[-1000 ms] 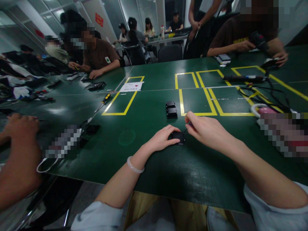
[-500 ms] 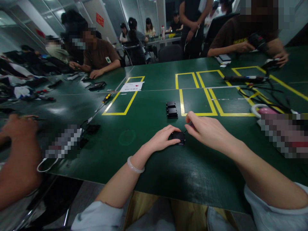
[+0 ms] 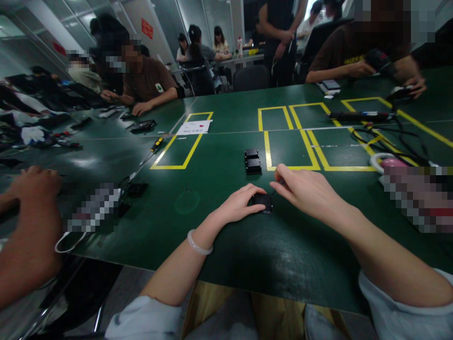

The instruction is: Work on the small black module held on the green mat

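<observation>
My left hand (image 3: pixel 244 202), with a pale bracelet at the wrist, grips a small black rectangular block (image 3: pixel 264 203) against the table between thumb and fingers. Small knobs show at the block's right corners. Just right of it, my right hand (image 3: pixel 300 189) is closed in a pinch around a thin dark rod-like tool (image 3: pixel 272 193). The tool's tip meets the block's upper right corner; most of its length is hidden in the fingers, so its exact kind does not show. Beyond my hands lies another black piece (image 3: pixel 253 162) with two raised sections.
Yellow tape outlines (image 3: pixel 293 168) mark the green table (image 3: pixel 219 255). A yellow-and-black screwdriver (image 3: pixel 157 144) and a white paper (image 3: pixel 194 127) lie at left. Black cables (image 3: pixel 406 137) and a tape roll (image 3: pixel 377 163) are at right. A neighbour's arm (image 3: pixel 35 226) rests at far left; co-workers sit opposite.
My right hand's fingers have shifted very slightly at the tool. My left hand and the block stay put. The neighbour's hand at far left has moved a little.
</observation>
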Demonstrator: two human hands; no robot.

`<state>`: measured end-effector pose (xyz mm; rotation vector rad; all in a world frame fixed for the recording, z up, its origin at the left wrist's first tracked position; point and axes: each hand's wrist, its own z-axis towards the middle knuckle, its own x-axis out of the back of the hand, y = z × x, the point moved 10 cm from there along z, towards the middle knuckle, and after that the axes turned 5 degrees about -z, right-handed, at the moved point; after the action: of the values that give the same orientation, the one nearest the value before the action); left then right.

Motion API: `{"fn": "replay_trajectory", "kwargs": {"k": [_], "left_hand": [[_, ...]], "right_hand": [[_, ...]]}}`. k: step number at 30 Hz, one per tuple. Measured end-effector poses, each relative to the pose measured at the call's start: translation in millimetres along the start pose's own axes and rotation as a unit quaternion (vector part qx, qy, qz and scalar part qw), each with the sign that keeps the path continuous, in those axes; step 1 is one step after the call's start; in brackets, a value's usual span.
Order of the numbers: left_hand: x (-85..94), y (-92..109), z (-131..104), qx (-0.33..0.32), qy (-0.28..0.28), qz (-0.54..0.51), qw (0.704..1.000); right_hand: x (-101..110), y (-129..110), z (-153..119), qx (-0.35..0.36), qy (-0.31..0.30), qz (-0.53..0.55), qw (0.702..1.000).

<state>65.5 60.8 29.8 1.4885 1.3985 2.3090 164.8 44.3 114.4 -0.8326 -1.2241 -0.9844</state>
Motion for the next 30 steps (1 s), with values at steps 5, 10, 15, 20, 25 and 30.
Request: {"fn": "replay_trajectory", "kwargs": {"k": [5,10,15,20,25,30], "left_hand": [[0.5,1.1,0.0,-0.002,-0.001,-0.003,1.000],[-0.3,0.0,0.2,-0.003,-0.001,-0.002,1.000],[-0.3,0.6,0.2,-0.004,-0.002,0.002,1.000],[0.1,1.4,0.0,-0.004,-0.002,-0.003,1.000],[-0.5,-0.6,0.2,-0.001,0.001,-0.003,1.000],[-0.6,0.0,0.5,-0.004,-0.001,-0.001,1.000]], "right_hand": [[-6.0,3.0,2.1,-0.001,0.002,-0.034,0.999],[-2.0,-0.9,-0.2,0.014,0.011,-0.006,1.000],[0.1,-2.9,0.2,0.010,-0.004,-0.022,1.000],[-2.4,-0.8,1.0,0.007,0.000,-0.037,0.999],[0.2,-4.5,-0.8,0.018,0.002,0.006,1.000],[-2.3,-4.8,0.5,0.023,-0.009,-0.015,1.000]]}}
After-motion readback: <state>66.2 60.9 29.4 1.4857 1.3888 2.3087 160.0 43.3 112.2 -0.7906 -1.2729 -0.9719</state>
